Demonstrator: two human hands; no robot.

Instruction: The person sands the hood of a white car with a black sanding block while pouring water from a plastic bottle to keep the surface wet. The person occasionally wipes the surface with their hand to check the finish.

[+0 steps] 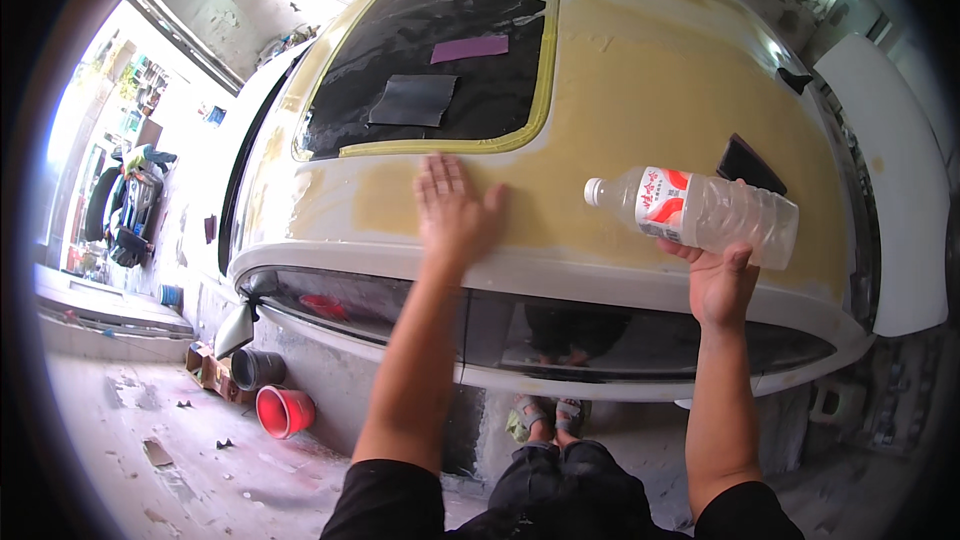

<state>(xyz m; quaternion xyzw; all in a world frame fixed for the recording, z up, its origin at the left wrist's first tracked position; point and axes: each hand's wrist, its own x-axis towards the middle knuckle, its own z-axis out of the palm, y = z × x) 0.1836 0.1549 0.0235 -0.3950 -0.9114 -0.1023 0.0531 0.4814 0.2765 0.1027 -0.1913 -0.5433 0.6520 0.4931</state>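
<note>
My left hand (454, 206) lies palm down on a car roof (637, 90), just below a taped sunroof (360, 30). Its fingers are straight, with the thumb apart, and it holds nothing. The roof has yellowish-tan patches over white and looks wet in places. In my right hand (721, 274) is a clear plastic water bottle (731, 206) with a red and white label, lying nearly level, its white cap pointing left. Behind the bottle, a dark sanding block (751, 163) rests on the roof. Yellow masking tape (550, 52) edges the sunroof glass.
Purple sandpaper (469, 49) and a dark sheet (414, 100) lie on the glass. The side mirror (235, 328) juts out at left. A red bucket (285, 412), a black bucket (257, 369) and a cardboard box (214, 371) stand on the floor. A white panel (892, 187) is at right.
</note>
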